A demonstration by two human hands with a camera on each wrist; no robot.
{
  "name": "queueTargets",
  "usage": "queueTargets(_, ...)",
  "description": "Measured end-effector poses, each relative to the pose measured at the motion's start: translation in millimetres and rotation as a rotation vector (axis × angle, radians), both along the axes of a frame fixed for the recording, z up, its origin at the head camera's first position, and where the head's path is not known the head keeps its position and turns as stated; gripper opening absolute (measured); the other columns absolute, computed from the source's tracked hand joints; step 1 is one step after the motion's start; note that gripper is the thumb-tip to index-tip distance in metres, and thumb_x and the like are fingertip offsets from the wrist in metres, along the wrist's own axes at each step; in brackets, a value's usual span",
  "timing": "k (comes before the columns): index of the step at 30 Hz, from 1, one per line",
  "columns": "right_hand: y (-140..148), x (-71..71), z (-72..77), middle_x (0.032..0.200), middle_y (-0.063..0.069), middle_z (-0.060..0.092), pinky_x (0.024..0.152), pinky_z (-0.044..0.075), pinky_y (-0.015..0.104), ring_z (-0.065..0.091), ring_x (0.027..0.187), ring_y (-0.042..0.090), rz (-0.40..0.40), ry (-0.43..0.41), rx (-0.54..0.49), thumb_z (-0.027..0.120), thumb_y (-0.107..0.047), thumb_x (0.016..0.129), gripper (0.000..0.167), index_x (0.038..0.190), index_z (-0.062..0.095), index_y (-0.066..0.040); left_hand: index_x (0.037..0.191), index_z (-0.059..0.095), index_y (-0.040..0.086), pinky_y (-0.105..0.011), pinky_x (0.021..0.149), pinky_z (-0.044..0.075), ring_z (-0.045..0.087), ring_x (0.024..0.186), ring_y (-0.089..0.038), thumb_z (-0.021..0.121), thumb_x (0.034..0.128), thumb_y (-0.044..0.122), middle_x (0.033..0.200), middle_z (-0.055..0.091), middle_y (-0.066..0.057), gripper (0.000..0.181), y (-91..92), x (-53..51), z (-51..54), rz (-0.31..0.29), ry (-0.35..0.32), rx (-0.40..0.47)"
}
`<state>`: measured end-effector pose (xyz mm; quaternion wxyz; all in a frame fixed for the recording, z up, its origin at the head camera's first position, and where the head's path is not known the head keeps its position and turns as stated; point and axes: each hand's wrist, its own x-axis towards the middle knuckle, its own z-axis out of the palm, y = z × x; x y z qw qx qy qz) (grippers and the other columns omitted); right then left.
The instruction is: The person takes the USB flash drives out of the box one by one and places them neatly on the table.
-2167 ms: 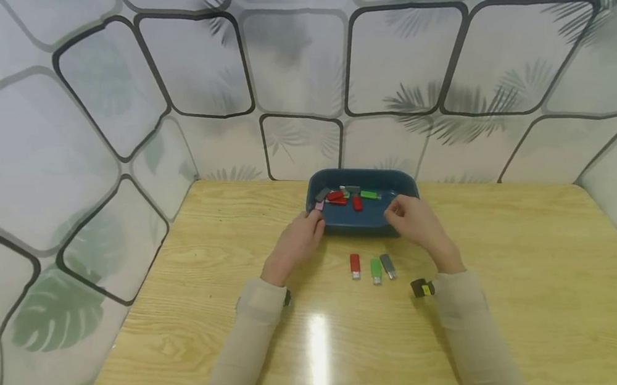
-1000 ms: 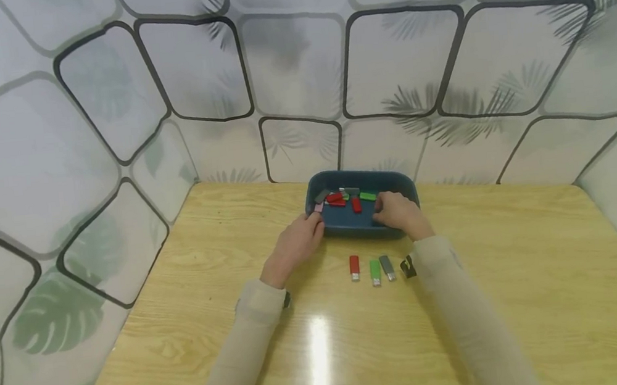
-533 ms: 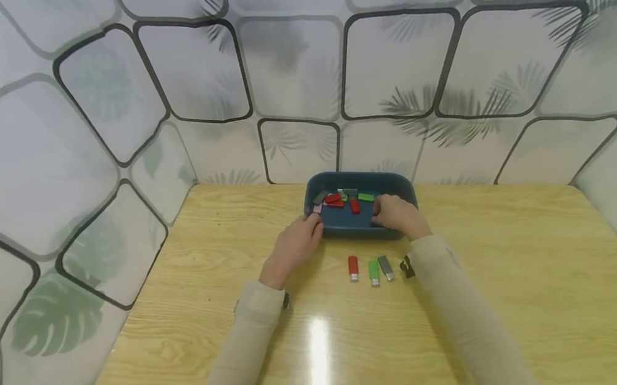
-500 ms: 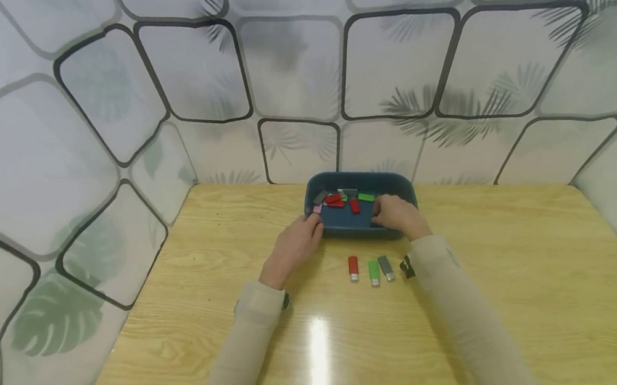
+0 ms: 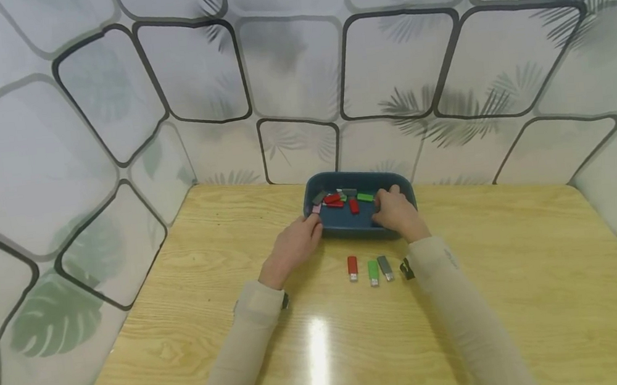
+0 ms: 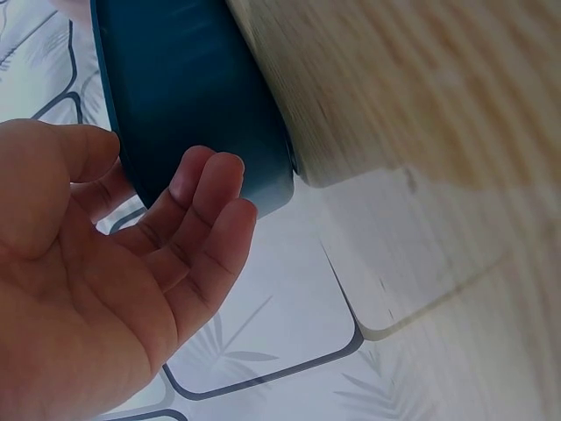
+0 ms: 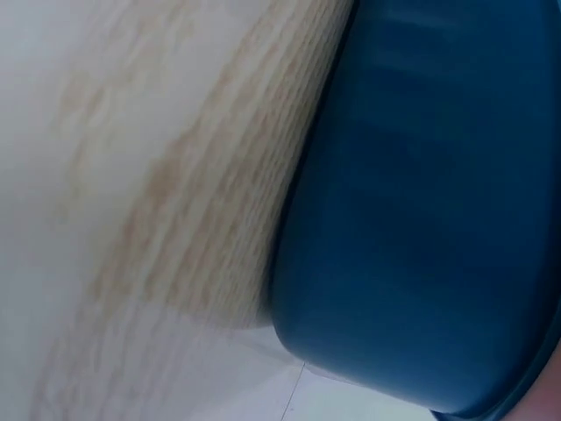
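Note:
A dark blue plastic bin (image 5: 340, 230) stands on the wooden table with several USB flash drives inside: red, green, grey and a pink one (image 5: 316, 208). At the bin's near left corner, my left hand (image 5: 293, 243) pinches the rim between thumb and index finger, the other fingers loosely bent outside its wall. My right hand (image 5: 396, 212) reaches over the near rim into the right part of the bin; its fingertips point down and whatever lies under them is hidden. Only a sliver of that hand (image 7: 539, 395) shows in the right wrist view.
On the table before the bin lie a red flash drive (image 5: 352, 269), a green flash drive (image 5: 373, 273) and a grey flash drive (image 5: 385, 268), metal plugs toward me. Patterned wall covering (image 5: 299, 150) rises behind the table.
My right hand has moved left and down into the bin from above its right edge; lately some of its fingers have lifted a little. The left hand keeps its place at the rim.

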<state>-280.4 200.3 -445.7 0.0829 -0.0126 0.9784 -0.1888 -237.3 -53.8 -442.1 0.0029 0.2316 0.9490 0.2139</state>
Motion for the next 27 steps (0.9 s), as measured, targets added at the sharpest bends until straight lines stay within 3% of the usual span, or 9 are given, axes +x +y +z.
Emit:
queueTargets(5,-2.2,1.4,1.9,0.128,0.031,0.038,0.089,0.046,0.057,0.048,0.114,0.046,-0.037,-0.042,0.024,0.058,-0.021,0.095,0.041,0.127,0.051,0.002,0.115,0.062,0.009,-0.034,0.065,0.05,0.056,0.077,-0.018,0.046,0.1066,0.023,0.096,0.064,-0.008,0.023,0.2,-0.3,0.6,0.003,-0.012,-0.004)
queueTargets(9,-0.8,1.1,0.7,0.132,0.034,0.039,0.093,0.045,0.059,0.048,0.118,0.049,-0.032,-0.079,0.05,0.055,-0.021,0.096,0.05,0.137,0.045,0.006,0.119,0.062,0.009,-0.033,0.065,0.05,0.055,0.078,-0.018,0.046,0.1067,0.024,0.098,0.064,-0.008,0.025,0.9,-0.4,0.2,0.007,-0.041,-0.012)
queueTargets(16,2.7,-1.8,0.3,0.129,0.03,0.047,0.091,0.046,0.055,0.054,0.111,0.042,0.004,-0.04,0.0,0.054,-0.01,0.094,0.037,0.126,0.052,0.006,0.119,0.061,0.009,-0.034,0.065,0.05,0.055,0.077,-0.018,0.046,0.1066,0.024,0.097,0.064,-0.008,0.024,1.0,-0.8,1.4,0.007,-0.04,-0.01)
queueTargets(20,3.1,-3.4,1.5,0.133,0.027,0.051,0.094,0.046,0.054,0.054,0.117,0.041,0.03,-0.034,-0.047,0.053,-0.006,0.093,0.04,0.132,0.052,0.005,0.119,0.061,0.009,-0.035,0.066,0.051,0.056,0.078,-0.018,0.045,0.107,0.024,0.097,0.064,-0.008,0.025,1.0,-1.3,2.5,0.009,-0.033,-0.016)
queueTargets(27,2.0,-1.4,1.4,0.136,0.027,0.046,0.096,0.045,0.055,0.052,0.118,0.042,-0.013,-0.051,-0.047,0.053,-0.008,0.093,0.043,0.135,0.052,0.001,0.117,0.061,0.01,-0.036,0.065,0.05,0.056,0.077,-0.019,0.045,0.1068,0.024,0.094,0.063,-0.008,0.024,1.0,-1.4,1.3,0.01,-0.034,-0.021)
